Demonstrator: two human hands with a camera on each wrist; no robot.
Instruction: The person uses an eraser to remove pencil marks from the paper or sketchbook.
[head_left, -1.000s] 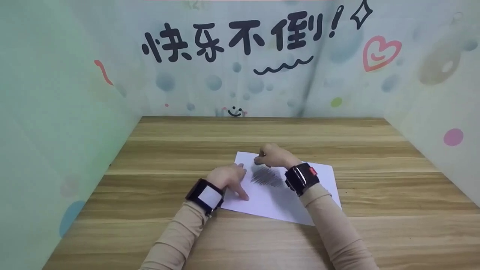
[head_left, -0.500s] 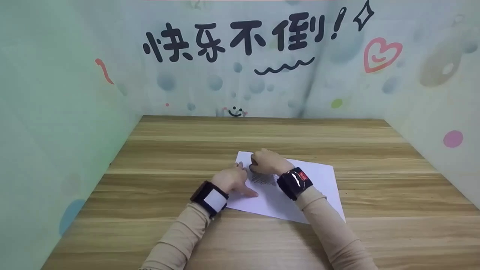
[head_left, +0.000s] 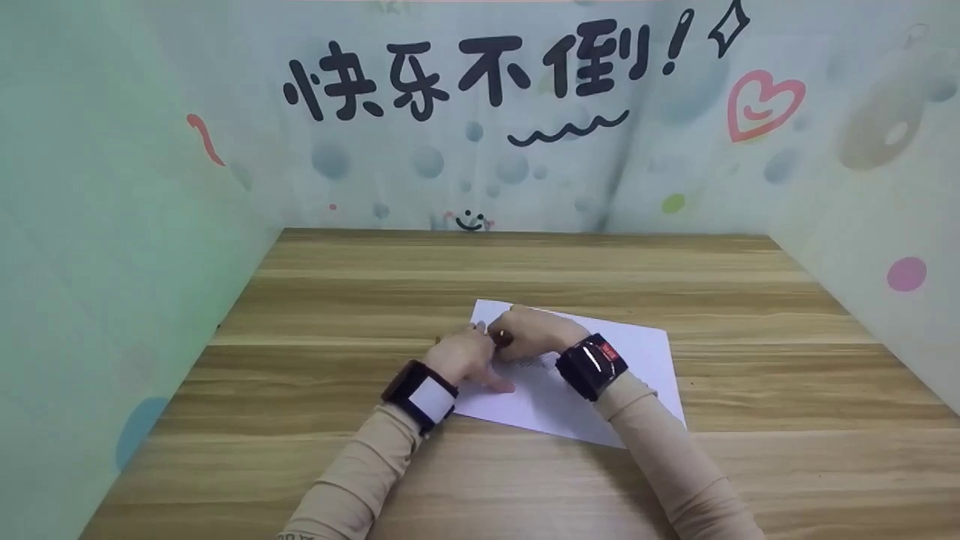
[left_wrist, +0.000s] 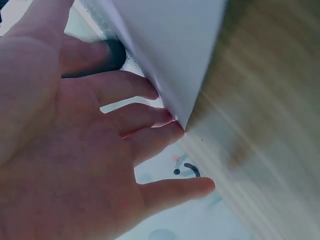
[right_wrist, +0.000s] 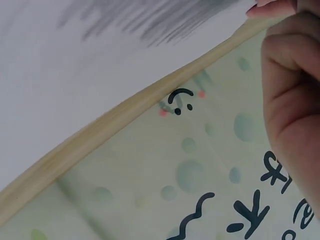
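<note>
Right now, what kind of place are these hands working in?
Probably a small desk booth set up for recording, not a lived-in room. A wooden table is boxed in on three sides by pastel panels printed with bubbles, a heart and black lettering. Only a sheet of paper lies on it.

White paper (head_left: pixel 630 352), grey scribble (right_wrist: pixel 165 17)
</note>
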